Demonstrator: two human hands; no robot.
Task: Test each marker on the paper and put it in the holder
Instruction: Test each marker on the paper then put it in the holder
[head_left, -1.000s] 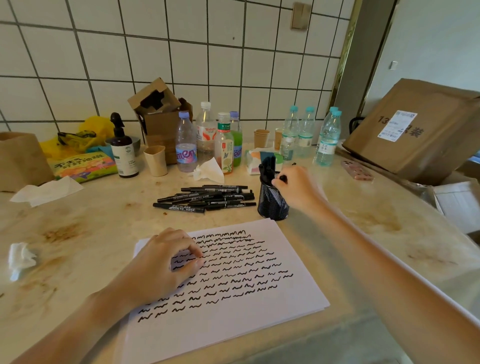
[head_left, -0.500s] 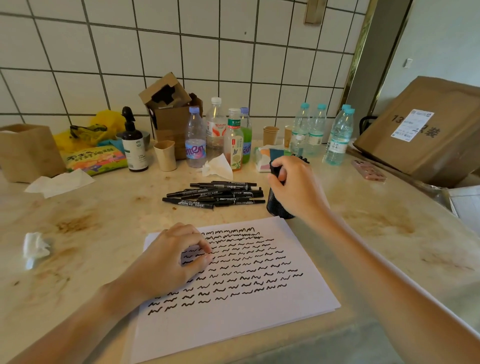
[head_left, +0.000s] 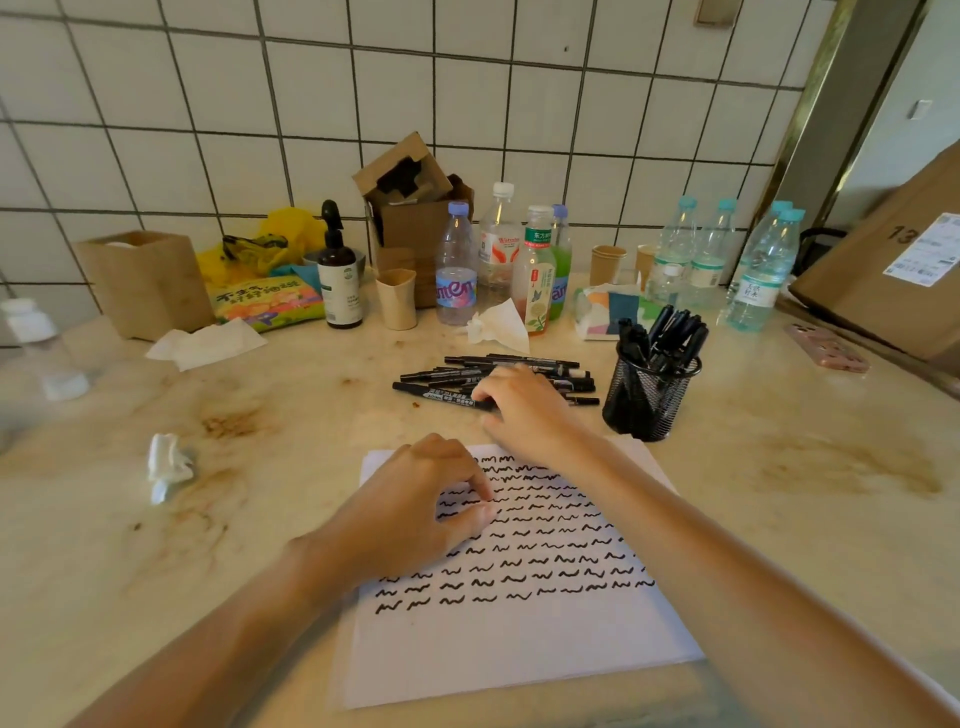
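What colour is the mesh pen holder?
Black, with a mesh pattern: the pen holder shows best in the head view.

Two bare forearms are seen, each ending in a bare hand: the left hand (head_left: 415, 512) and the right hand (head_left: 524, 410). No sleeve, glove, watch or ring is seen on either. The nails that show are kept short and unpainted.

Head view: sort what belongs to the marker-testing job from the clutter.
Job: loose black markers; white paper with black squiggles; black mesh holder; right hand; left hand.

Clutter: plastic bottles; crumpled white tissue; pink phone; brown cardboard box.
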